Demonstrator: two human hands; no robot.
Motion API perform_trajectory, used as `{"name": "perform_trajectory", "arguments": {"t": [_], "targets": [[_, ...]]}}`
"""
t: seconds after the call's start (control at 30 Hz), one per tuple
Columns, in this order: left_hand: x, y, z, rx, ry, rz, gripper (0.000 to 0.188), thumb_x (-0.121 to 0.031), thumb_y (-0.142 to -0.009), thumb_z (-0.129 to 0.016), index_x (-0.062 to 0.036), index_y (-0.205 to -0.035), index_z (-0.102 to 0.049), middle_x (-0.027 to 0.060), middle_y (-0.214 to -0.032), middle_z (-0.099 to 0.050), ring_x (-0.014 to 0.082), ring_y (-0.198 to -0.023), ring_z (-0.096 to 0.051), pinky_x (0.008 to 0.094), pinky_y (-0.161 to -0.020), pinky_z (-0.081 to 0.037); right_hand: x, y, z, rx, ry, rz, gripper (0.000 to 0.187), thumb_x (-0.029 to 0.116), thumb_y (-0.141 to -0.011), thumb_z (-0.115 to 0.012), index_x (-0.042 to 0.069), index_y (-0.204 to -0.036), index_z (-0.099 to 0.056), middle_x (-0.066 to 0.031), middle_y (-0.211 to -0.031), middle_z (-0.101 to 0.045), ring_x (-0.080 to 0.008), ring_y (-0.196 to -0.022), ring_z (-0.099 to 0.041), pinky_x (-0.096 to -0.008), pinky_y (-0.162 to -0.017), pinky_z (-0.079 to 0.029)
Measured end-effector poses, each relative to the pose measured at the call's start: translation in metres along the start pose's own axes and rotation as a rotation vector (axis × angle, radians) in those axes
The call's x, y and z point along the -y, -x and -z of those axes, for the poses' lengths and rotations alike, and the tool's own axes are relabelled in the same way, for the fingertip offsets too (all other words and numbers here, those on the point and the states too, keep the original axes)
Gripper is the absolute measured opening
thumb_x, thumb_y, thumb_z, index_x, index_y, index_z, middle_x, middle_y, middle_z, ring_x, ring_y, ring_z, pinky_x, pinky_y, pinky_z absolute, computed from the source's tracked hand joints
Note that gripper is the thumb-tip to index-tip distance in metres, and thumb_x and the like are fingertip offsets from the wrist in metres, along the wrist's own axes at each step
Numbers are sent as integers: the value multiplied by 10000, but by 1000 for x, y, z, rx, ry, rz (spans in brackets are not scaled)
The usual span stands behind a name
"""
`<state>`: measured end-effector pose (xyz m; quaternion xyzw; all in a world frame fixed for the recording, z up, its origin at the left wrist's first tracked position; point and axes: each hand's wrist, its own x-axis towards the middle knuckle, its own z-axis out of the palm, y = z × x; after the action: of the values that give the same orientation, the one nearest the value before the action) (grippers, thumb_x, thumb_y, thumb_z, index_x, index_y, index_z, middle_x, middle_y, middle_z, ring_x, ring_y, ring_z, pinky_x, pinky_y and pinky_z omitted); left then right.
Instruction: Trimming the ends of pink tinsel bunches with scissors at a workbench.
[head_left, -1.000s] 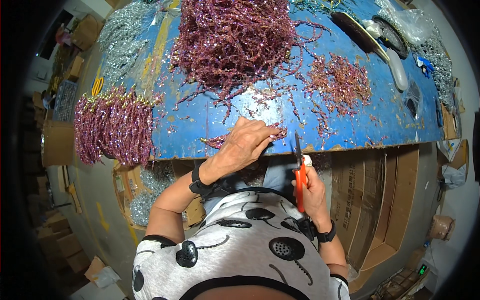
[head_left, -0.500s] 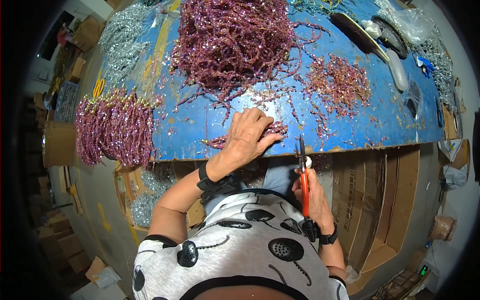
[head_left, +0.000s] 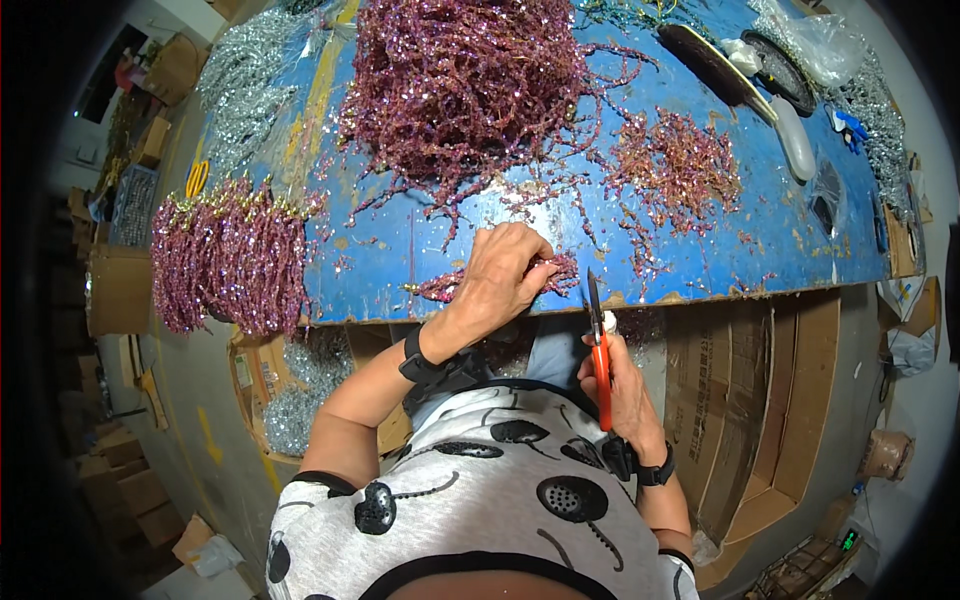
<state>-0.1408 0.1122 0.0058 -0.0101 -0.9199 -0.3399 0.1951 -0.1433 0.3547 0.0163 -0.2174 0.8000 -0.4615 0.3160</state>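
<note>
A small bundle of pink glitter strands (head_left: pixel 434 288) lies along the near edge of the blue table (head_left: pixel 380 268). My left hand (head_left: pixel 500 272) rests over its middle, with fingers and thumb closed round the right part. Close to the bundle's right end, my right hand (head_left: pixel 626 388) grips red-handled shears (head_left: pixel 602 375), their dark blades pointing away from me toward the table edge. Whether the blades are parted is hard to see. Beyond my left hand sits a large pink glitter heap (head_left: pixel 460 90). A row of finished-looking pink bundles (head_left: pixel 230 258) hangs over the table's left edge.
Loose pink clippings (head_left: pixel 680 165) are piled at the right. A long-handled brush (head_left: pixel 705 68) and a dark oval dish (head_left: pixel 780 75) lie farther right. Yellow-handled scissors (head_left: pixel 198 178) and silver strands (head_left: pixel 245 85) are at the left. Cardboard boxes (head_left: pixel 745 390) stand below the edge.
My left fingers and thumb have drawn closer together on the bundle. The shears have shifted slightly left, with their blades tilting toward the bundle's end.
</note>
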Motion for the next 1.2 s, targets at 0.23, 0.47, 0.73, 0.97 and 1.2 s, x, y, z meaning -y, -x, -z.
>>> {"name": "perform_trajectory", "arguments": {"t": [0.23, 0.47, 0.73, 0.97, 1.2], "targets": [[-3, 3, 5, -49, 75, -68, 127, -84, -793, -719, -72, -906, -663, 51, -844, -638, 237, -796, -568, 353, -779, -372, 5, 1, 1, 40, 102, -19, 597, 150, -789, -773, 42, -1244, -403, -212, -872, -647, -450, -829, -630, -468, -722, -491], [-8, 8, 13, -108, 58, -173, 190, -17, -751, -696, -96, -921, -668, 15, -887, -637, 208, -870, -571, 352, -833, -355, 25, 1, 2, 28, 177, -48, 635, 218, -773, -802, 41, -1241, -412, -221, -903, -656, -450, -859, -633, -475, -735, -494], [-8, 13, 15, -132, 13, -279, 209, 8, -717, -693, -109, -888, -664, -17, -914, -647, 188, -900, -572, 373, -848, -350, 29, 1, 0, 4, 147, -29, 473, 86, -823, -714, 59, -1224, -465, -155, -773, -545, -344, -696, -536, -428, -679, -452], [-8, 15, 15, -117, 14, -297, 194, -11, -726, -691, -117, -887, -665, -24, -917, -649, 186, -908, -572, 378, -846, -352, 20, -2, -2, -15, 110, -8, 401, 99, -827, -711, 42, -1163, -499, -149, -770, -550, -304, -693, -544, -400, -666, -453], [-6, 16, 15, -65, 31, -284, 210, -19, -721, -699, -112, -907, -670, -14, -946, -659, 195, -941, -581, 388, -866, -359, -3, -6, -11, -79, -162, -104, 215, 145, -908, -621, 53, -1091, -558, -23, -671, -556, -94, -587, -531, -277, -540, -433]]}}
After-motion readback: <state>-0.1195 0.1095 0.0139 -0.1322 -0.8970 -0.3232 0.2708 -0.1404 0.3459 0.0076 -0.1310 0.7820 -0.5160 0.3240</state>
